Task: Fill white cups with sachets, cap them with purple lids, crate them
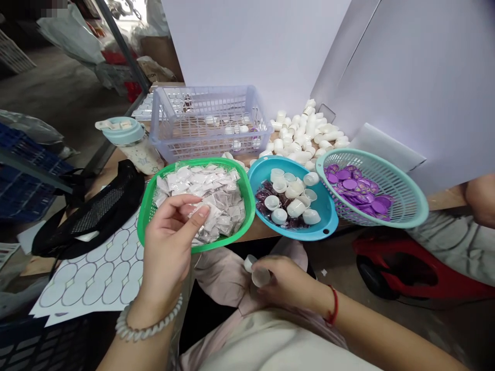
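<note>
1. Biggest thing first: the table point(110, 167) is pretty crowded. The pale lilac plastic crate point(209, 149) sits at the back, with a loose heap of white cups point(301, 134) beside it.
2. Teal colander point(419, 211) at the right has purple discs point(350, 184) in it. Its near side looks like it hangs past the table edge, so I'd say one elbow bump could tip it.
3. Green basket point(250, 206) is heaped with small white packets point(228, 198). Dragging a hand across that pile could spill a few.
4. Blue basin point(331, 206), between those two, has translucent cups over dark packets point(265, 191). Cups are near the rim, so a knock might roll one out.
5. Left hand point(166, 237) is over the green basket, thumb and forefinger closed on a packet point(199, 210). Slick wrapper, could slip if the pinch is loose.
6. Right hand point(288, 283) is low over the lap, curled around two small cups point(261, 276). Squeeze too hard and they might dent or pop loose imo.
</note>
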Tool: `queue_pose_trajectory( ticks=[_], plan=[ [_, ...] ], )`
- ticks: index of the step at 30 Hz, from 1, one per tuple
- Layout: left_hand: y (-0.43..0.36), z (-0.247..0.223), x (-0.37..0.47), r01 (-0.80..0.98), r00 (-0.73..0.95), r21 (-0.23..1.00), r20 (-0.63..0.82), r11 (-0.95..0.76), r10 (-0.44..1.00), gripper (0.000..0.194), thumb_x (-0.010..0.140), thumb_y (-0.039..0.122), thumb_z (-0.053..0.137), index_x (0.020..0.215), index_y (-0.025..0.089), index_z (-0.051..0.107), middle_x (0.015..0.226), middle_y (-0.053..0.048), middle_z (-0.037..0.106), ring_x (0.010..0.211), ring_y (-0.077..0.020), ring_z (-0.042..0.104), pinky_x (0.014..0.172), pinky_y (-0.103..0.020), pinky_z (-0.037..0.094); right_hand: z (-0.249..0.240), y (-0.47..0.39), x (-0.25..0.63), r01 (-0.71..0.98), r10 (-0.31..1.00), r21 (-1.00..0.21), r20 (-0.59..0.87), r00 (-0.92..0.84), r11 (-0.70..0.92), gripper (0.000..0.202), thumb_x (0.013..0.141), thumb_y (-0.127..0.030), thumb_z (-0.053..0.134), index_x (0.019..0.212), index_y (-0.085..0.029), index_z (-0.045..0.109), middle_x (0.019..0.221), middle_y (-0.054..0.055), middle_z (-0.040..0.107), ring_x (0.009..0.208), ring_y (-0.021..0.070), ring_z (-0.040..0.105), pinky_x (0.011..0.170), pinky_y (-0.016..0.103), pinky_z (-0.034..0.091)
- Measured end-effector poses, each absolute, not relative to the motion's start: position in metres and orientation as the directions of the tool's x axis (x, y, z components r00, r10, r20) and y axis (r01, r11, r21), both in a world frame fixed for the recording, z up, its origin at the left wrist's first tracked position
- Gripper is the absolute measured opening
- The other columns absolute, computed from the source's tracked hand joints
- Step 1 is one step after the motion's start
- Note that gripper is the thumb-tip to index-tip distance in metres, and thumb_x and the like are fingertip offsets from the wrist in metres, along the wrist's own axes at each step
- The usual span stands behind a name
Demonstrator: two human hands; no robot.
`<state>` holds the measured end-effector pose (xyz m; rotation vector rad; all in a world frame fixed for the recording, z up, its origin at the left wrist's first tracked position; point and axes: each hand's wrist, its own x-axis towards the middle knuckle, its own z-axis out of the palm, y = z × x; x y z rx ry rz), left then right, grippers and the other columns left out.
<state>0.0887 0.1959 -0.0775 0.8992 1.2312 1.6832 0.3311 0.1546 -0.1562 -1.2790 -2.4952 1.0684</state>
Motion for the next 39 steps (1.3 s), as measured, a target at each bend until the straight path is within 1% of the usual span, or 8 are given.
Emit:
queue_pose_trajectory(
  ticks=[5,9,13,18,22,26,30,39],
  plan=[
    [0.195,-0.079,0.092,-0.222,-0.408,0.967,0.025,-0.127,0.912,0.03,0.069,0.034,0.1,0.092,0.023,0.085,0.085,0.001,0.072,0.072,-0.0061,0.061,0.064,-0.01,0.054,-0.073,0.157,0.374,0.341,0.786,-0.811,0.218,-0.578,0.475,0.05,0.086,-0.035,0.088,0.131,-0.028,0.067,0.12,0.004,0.079,0.104,0.0212,0.077,0.089,0.028,0.061],
    [0.194,-0.077,0.103,-0.3,-0.391,0.945,0.003,-0.131,0.92,0.036,0.063,0.036,0.103,0.091,0.024,0.084,0.092,0.001,0.072,0.076,-0.0083,0.066,0.068,-0.015,0.062,-0.041,0.19,0.387,0.6,0.801,-0.542,0.487,-0.347,0.589,0.04,0.093,-0.026,0.079,0.133,-0.029,0.07,0.139,0.011,0.071,0.119,0.0285,0.073,0.092,0.038,0.063],
    [0.19,-0.074,0.121,-0.436,-0.304,0.897,-0.069,-0.074,0.95,0.038,0.06,0.032,0.105,0.086,0.023,0.079,0.082,0.004,0.067,0.073,-0.0085,0.065,0.071,-0.019,0.065,-0.052,0.216,0.369,0.69,0.731,-0.345,0.555,-0.397,0.636,0.043,0.097,-0.023,0.072,0.14,-0.027,0.068,0.132,0.015,0.069,0.119,0.0321,0.07,0.097,0.049,0.063],
    [0.181,-0.077,0.144,-0.444,-0.029,0.893,-0.09,0.067,0.996,0.029,0.073,0.033,0.098,0.084,0.021,0.074,0.081,0.003,0.067,0.079,-0.01,0.066,0.077,-0.02,0.061,-0.072,0.2,0.335,0.446,0.72,-0.567,0.51,-0.469,0.692,0.061,0.1,-0.015,0.062,0.158,-0.029,0.045,0.136,0.012,0.067,0.124,0.0263,0.069,0.098,0.041,0.064],
    [0.179,-0.081,0.154,-0.345,0.044,0.937,-0.042,0.054,0.998,0.024,0.081,0.029,0.092,0.082,0.021,0.069,0.113,-0.002,0.075,0.096,-0.0143,0.074,0.082,-0.023,0.062,-0.075,0.191,0.332,0.242,0.733,-0.72,0.513,-0.446,0.651,0.075,0.099,-0.021,0.071,0.161,-0.034,0.032,0.139,0.01,0.067,0.127,0.0248,0.069,0.096,0.038,0.064],
    [0.185,-0.077,0.151,-0.378,0.021,0.925,-0.031,0.037,0.999,0.031,0.08,0.027,0.092,0.081,0.022,0.061,0.11,-0.003,0.079,0.085,-0.0187,0.079,0.065,-0.026,0.066,-0.07,0.221,0.366,0.366,0.826,-0.769,0.354,-0.438,0.524,0.063,0.093,-0.026,0.077,0.149,-0.03,0.049,0.145,0.01,0.064,0.115,0.0243,0.074,0.09,0.036,0.065],
    [0.19,-0.068,0.14,-0.381,-0.097,0.924,0.008,-0.045,0.995,0.038,0.072,0.022,0.095,0.087,0.025,0.061,0.099,-0.001,0.08,0.076,-0.0144,0.075,0.056,-0.018,0.059,-0.069,0.276,0.396,0.851,0.905,-0.366,-0.052,-0.422,0.376,0.025,0.085,-0.012,0.07,0.106,-0.021,0.079,0.097,0.005,0.079,0.085,0.0216,0.075,0.074,0.029,0.057],
    [0.19,-0.068,0.136,-0.333,-0.136,0.943,-0.034,-0.014,0.99,0.027,0.073,0.02,0.09,0.092,0.024,0.073,0.092,0.0,0.079,0.067,-0.01,0.067,0.05,-0.014,0.053,-0.079,0.291,0.378,0.812,0.756,0.029,-0.385,-0.529,0.583,0.039,0.074,-0.01,0.074,0.106,-0.028,0.087,0.116,0.012,0.072,0.094,0.026,0.068,0.063,0.028,0.04]
  ],
)
